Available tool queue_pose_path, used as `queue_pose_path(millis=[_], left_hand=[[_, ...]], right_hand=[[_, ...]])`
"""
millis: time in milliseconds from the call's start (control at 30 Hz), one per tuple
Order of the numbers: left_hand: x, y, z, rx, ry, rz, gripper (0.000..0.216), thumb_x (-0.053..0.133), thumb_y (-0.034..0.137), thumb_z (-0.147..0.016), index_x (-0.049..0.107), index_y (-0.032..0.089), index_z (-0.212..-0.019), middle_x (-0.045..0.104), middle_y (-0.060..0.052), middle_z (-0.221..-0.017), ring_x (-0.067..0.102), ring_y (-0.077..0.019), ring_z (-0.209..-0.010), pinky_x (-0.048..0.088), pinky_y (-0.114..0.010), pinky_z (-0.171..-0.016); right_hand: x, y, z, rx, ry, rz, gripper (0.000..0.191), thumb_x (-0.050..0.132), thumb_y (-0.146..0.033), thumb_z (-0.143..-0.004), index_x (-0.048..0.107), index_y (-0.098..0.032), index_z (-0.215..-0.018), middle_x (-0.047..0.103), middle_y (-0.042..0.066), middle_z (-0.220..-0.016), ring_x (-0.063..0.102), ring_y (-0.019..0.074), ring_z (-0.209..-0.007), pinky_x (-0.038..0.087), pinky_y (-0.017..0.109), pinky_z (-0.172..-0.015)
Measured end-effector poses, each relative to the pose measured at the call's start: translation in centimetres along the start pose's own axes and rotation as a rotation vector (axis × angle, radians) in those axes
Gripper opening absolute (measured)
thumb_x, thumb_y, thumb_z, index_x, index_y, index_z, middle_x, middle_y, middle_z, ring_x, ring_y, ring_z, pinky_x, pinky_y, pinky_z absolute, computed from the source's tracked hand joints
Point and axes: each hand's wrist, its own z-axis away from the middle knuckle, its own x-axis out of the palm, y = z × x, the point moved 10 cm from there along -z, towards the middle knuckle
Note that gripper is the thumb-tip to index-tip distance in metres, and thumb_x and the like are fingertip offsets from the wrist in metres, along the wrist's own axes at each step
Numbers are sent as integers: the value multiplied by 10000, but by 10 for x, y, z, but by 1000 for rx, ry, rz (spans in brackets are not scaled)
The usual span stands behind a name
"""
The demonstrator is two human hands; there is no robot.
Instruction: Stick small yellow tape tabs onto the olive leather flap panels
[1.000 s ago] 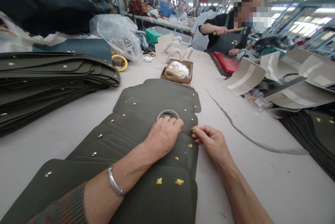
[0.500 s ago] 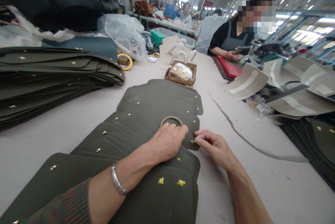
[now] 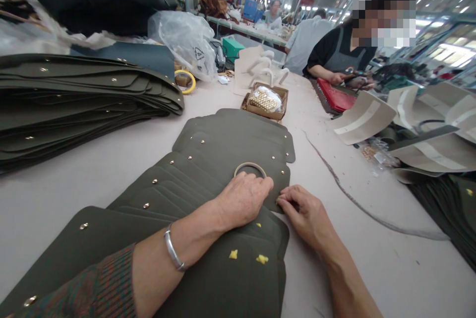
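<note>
Olive-green panels (image 3: 238, 134) lie overlapped in a fanned stack on the table, with small gold studs (image 3: 155, 181) along their edges. My left hand (image 3: 241, 199) is closed on a thin tan tape roll (image 3: 250, 164), whose ring shows beyond the knuckles; its fingertips are hidden. At the right edge of one panel, my right hand (image 3: 307, 211) pinches a tiny yellow tape piece (image 3: 277, 202) over a stud, thumb and forefinger together. Ragged yellow pieces (image 3: 262, 259) sit on the nearest panels, below my left wrist.
A thick pile of similar panels (image 3: 74, 90) rises at the left, beside a yellow tape roll (image 3: 191, 82). Ahead stands a cardboard box (image 3: 283, 102) of gold studs. Curved beige pieces (image 3: 366, 117) crowd the right side. Across the table a co-worker (image 3: 342, 55) handles a red piece (image 3: 338, 97).
The whole view has shifted slightly to the right. My right fingertips have closed in over the stud and now cover it. My left hand keeps its hold on the tape roll.
</note>
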Motion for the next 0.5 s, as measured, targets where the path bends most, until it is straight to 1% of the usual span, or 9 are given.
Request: queue_pose_path(millis=[100,167,200,233,267,300,367,433,500], left_hand=[[0,-1,0,-11,4,10,91,459,146,-894,508,176,-965,639,-48,-880,591,-217,-825,440,-341,-740],[0,-2,0,-15,-5,18,106,454,133,-890,509,175,-971,645,-51,-894,595,-211,-834,440,-337,-751],[1,-2,0,-14,-9,22,113,455,129,-887,509,176,-974,648,-51,-902,596,-209,-839,439,-334,-756],[1,-2,0,-14,-12,27,118,458,126,-884,509,178,-977,650,-49,-907,597,-207,-841,439,-333,-756],[1,-2,0,-14,-10,33,120,460,127,-882,509,181,-978,651,-47,-907,599,-207,-839,439,-334,-753],[0,-3,0,-17,-5,39,119,461,130,-883,510,184,-976,651,-43,-904,600,-208,-833,439,-335,-748],[-1,-3,0,-18,7,45,113,466,134,-883,512,188,-971,651,-36,-887,602,-212,-819,439,-339,-733],[-3,-3,0,-16,18,40,104,469,138,-883,513,190,-962,651,-32,-875,602,-217,-808,438,-343,-723],[-3,-2,0,-10,23,32,93,465,144,-889,510,191,-955,649,-31,-867,600,-221,-807,439,-344,-720]], right_hand=[[2,0,0,-17,4,25,161,550,-212,-860,623,-201,-717,644,58,-864,620,181,-816,498,323,-754],[-1,5,0,3,22,20,98,584,-239,-844,664,-205,-796,652,61,-895,625,185,-818,503,327,-757],[-3,10,1,38,35,-5,106,597,-260,-838,675,-205,-886,659,60,-897,629,182,-791,509,326,-742],[-6,17,2,94,47,-50,178,596,-286,-842,667,-201,-982,667,57,-880,633,177,-748,515,321,-712],[-8,25,4,156,57,-105,238,584,-315,-852,648,-190,-1046,675,51,-843,633,171,-698,518,311,-672],[-9,32,6,209,55,-151,260,566,-339,-865,637,-180,-1058,678,43,-795,628,165,-653,515,299,-631],[-9,36,8,242,24,-173,223,544,-362,-879,653,-178,-942,673,29,-718,619,161,-620,496,278,-590],[-9,29,8,178,-8,-92,190,567,-347,-866,660,-188,-818,673,27,-711,612,159,-629,476,270,-593],[-7,20,7,96,-28,4,161,572,-310,-862,670,-200,-798,677,27,-735,610,158,-645,465,271,-609]])
